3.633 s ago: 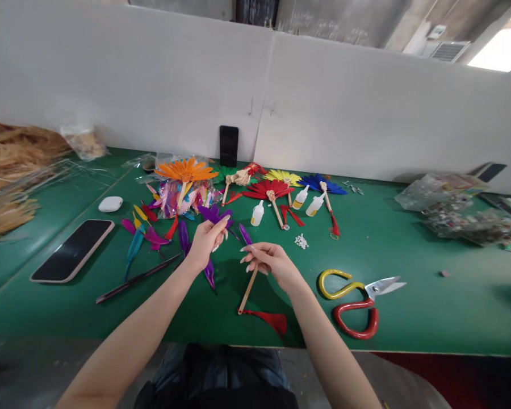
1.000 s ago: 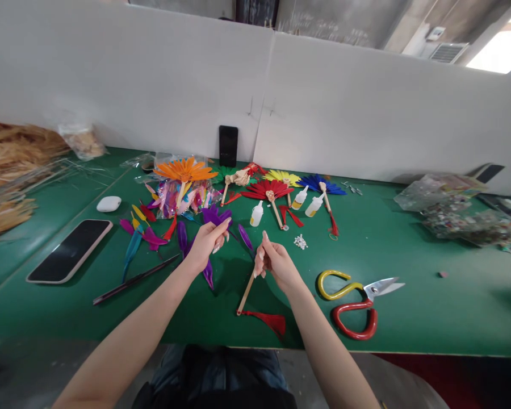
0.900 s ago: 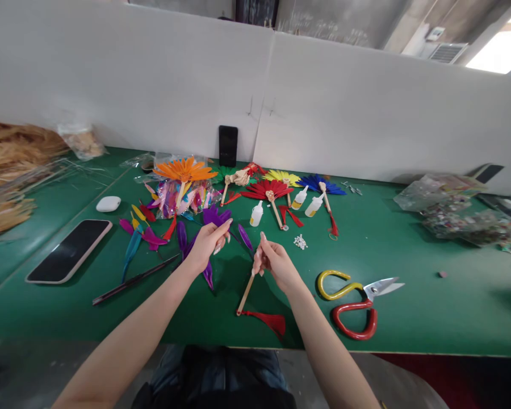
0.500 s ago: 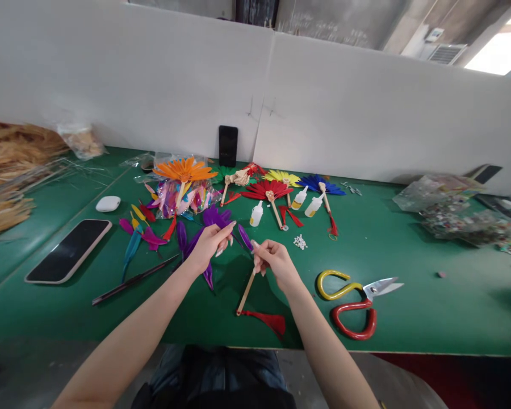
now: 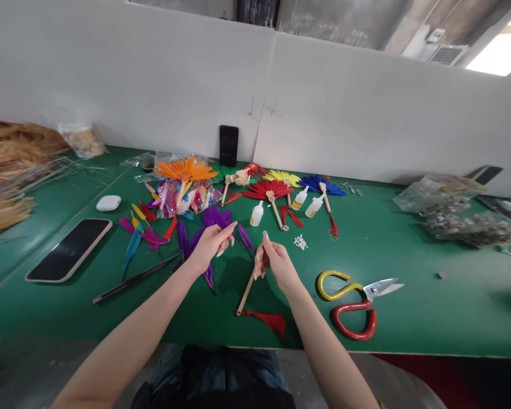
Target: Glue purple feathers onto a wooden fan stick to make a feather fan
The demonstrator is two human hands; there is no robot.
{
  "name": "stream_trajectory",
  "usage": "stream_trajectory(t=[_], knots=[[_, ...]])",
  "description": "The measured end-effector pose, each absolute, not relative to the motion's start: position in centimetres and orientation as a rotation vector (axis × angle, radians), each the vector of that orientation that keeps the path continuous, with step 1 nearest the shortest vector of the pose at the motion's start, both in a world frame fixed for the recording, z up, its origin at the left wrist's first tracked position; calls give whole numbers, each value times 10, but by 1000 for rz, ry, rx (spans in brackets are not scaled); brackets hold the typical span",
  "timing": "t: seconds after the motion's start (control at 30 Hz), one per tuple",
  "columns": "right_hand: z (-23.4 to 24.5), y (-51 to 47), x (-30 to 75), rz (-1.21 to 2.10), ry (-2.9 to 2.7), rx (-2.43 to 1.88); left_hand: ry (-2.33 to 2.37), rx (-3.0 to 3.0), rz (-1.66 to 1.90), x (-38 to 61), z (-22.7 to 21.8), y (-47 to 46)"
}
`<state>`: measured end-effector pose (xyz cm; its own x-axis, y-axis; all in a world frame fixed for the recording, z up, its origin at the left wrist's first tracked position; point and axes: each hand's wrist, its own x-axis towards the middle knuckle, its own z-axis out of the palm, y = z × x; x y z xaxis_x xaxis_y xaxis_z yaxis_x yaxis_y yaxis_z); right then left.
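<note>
My left hand is closed in a pinch on a bunch of purple feathers above the green table. My right hand is closed round the upper end of a wooden stick; a red tassel trails from the stick's lower end. One loose purple feather lies between the two hands. More purple feathers lie under my left wrist.
Scissors with yellow and red handles lie right of my right arm. Finished feather fans, orange, red and blue, lie at the back with small glue bottles. A phone and a dark rod lie left.
My right hand has turned on the stick, its fingers shifting from spread to curled round the top. My left hand has lifted the purple feathers slightly.
</note>
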<state>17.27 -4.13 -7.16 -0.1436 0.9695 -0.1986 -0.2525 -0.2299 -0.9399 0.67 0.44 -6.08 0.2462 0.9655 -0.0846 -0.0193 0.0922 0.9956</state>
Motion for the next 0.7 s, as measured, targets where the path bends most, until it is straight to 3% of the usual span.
stream_trajectory(t=[0.43, 0.7], knots=[[-80, -39, 166, 1370, -1012, -1247, 1036, 1349, 808, 17, -68, -5], [-82, -42, 165, 1661, -1018, -1100, 1031, 1548, 854, 24, -64, -12]])
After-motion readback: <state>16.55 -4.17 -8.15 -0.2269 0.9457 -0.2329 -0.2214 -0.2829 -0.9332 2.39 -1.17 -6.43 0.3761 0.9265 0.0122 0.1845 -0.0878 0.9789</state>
